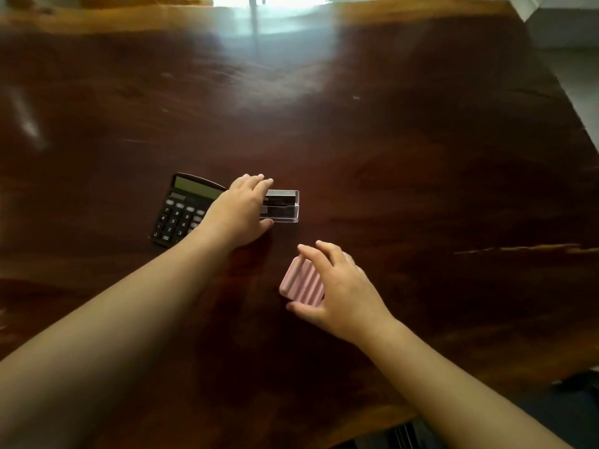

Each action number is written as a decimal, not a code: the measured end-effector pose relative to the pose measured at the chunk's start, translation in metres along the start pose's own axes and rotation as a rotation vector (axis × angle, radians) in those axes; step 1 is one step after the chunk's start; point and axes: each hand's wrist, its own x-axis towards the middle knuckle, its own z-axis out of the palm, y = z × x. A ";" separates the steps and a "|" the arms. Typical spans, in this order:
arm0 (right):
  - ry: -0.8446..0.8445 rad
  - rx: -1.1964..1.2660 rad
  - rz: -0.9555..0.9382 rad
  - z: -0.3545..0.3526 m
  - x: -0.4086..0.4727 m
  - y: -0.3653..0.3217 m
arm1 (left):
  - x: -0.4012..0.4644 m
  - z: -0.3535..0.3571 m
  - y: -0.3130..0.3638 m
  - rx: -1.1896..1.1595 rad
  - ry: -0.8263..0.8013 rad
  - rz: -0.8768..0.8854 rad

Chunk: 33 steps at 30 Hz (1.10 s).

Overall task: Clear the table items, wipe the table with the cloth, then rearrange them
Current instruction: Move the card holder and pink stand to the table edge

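Note:
A black calculator (180, 210) lies on the dark wooden table (389, 140), left of centre. Just right of it stands a clear plastic holder (285, 205) with dark cards inside. My left hand (241, 210) grips the holder's left end, fingers over its top and thumb at its front. Nearer to me lies a pink ribbed tray (301, 281). My right hand (337, 286) is around its right side, fingers on the far edge and thumb on the near edge. No cloth is visible.
The table's right edge runs diagonally past a pale floor (577, 59). Bright window glare falls on the far middle of the tabletop. The near edge of the table sits by my forearms at the bottom.

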 end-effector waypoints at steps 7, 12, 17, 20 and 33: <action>-0.035 0.016 -0.020 0.021 -0.001 0.012 | 0.018 0.018 -0.003 0.030 -0.051 0.007; -0.013 0.025 -0.034 0.026 0.001 0.015 | 0.028 0.020 -0.004 0.079 -0.039 0.002; 0.007 0.038 -0.046 0.031 0.002 0.018 | 0.033 0.018 -0.003 0.026 -0.061 -0.026; 0.028 0.059 -0.041 0.029 0.001 0.019 | 0.028 0.014 -0.002 -0.006 -0.056 -0.024; 0.125 0.105 -0.124 0.003 0.040 -0.036 | -0.066 -0.049 -0.062 -0.217 0.154 -0.247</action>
